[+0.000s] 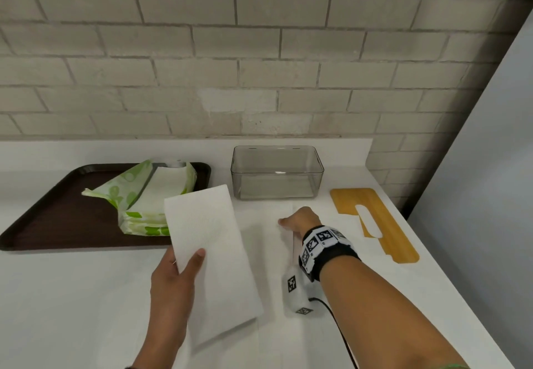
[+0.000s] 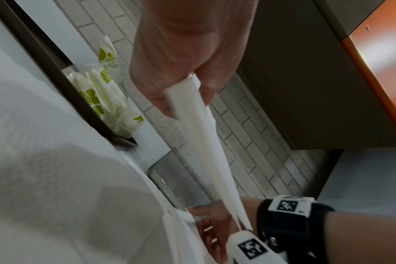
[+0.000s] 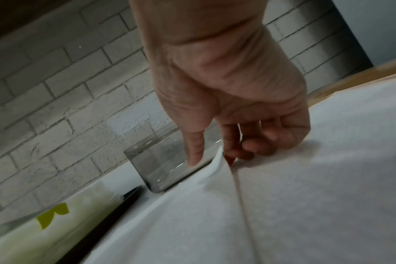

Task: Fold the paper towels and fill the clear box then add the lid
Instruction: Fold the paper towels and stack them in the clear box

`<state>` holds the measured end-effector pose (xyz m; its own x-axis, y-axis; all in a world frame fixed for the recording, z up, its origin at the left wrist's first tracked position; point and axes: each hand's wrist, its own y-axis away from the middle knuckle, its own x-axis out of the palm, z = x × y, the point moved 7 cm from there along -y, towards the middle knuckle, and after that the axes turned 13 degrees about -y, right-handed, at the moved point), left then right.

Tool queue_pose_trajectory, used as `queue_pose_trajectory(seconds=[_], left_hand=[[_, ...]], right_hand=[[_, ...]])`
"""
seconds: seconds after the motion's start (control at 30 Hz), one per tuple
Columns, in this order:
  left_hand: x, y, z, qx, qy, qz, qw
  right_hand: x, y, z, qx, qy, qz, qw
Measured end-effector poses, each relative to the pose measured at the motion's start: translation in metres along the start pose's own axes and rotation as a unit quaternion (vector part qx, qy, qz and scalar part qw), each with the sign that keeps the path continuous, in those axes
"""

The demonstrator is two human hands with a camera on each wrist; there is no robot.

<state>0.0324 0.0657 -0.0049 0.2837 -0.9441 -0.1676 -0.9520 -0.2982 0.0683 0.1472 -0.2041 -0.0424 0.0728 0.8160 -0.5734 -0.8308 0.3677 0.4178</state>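
Setup makes sense: white tabletop [image 1: 86,296] as the folding surface, brown tray [image 1: 43,210] parking the opened green pack of paper towels [image 1: 138,195] on the left, and the clear box [image 1: 277,172] sitting empty at the back, within reach, I'd guess for quick filling. The wooden lid [image 1: 386,224] waits to its right. Left hand [image 1: 173,279] pinches a folded towel [image 1: 207,247], thumb on top. Right hand [image 1: 302,220], fingers curled, pinches the corner of a flat sheet [image 3: 305,196] just in front of the box.

Pale brick wall [image 1: 259,51], white counter [image 1: 86,311], grey panel at right [image 1: 496,138]
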Motion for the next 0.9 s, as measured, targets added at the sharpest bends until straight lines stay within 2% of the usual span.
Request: queue_pose_trajectory(seconds=[0.17, 0.27, 0.37, 0.43, 0.5, 0.6, 0.63, 0.67, 0.7, 0.77, 0.8, 0.83, 0.9], left_hand=[[0.002, 0.004, 0.001, -0.008, 0.01, 0.02, 1.0], [0.004, 0.004, -0.002, -0.017, 0.026, 0.034, 0.999], [0.008, 0.003, -0.007, -0.027, 0.042, 0.045, 0.998], [0.012, 0.002, -0.013, -0.022, 0.053, 0.051, 0.997], [0.019, 0.0, -0.02, -0.019, 0.068, 0.066, 0.995], [0.034, 0.0, -0.028, -0.021, 0.094, 0.095, 0.991], [0.039, 0.001, -0.029, -0.021, 0.1, 0.107, 0.989], [0.046, 0.002, -0.031, -0.023, 0.104, 0.123, 0.987], [0.052, 0.004, -0.032, -0.027, 0.107, 0.139, 0.984], [0.064, 0.008, -0.033, -0.042, 0.119, 0.175, 0.976], [0.069, 0.01, -0.033, -0.05, 0.124, 0.19, 0.973], [0.073, 0.012, -0.033, -0.056, 0.121, 0.2, 0.971], [0.078, 0.016, -0.036, -0.057, 0.11, 0.208, 0.97]], right_hand=[[-0.016, -0.004, 0.004, -0.091, -0.032, -0.096, 0.991], [-0.027, -0.001, 0.015, -0.142, -0.126, -0.078, 0.979], [-0.048, 0.015, 0.031, -0.156, -0.284, -0.029, 0.946], [-0.072, 0.039, 0.041, -0.182, -0.327, -0.034, 0.927], [-0.093, 0.075, 0.053, -0.222, -0.397, -0.022, 0.89], [-0.105, 0.128, 0.065, -0.27, -0.555, 0.082, 0.782], [-0.103, 0.139, 0.067, -0.275, -0.581, 0.108, 0.759], [-0.097, 0.144, 0.065, -0.276, -0.58, 0.114, 0.758], [-0.087, 0.145, 0.062, -0.277, -0.551, 0.099, 0.781], [-0.065, 0.141, 0.052, -0.29, -0.396, 0.016, 0.871], [-0.053, 0.136, 0.047, -0.297, -0.308, -0.018, 0.904], [-0.041, 0.132, 0.043, -0.301, -0.235, -0.04, 0.923], [-0.026, 0.126, 0.034, -0.293, -0.149, -0.071, 0.942]])
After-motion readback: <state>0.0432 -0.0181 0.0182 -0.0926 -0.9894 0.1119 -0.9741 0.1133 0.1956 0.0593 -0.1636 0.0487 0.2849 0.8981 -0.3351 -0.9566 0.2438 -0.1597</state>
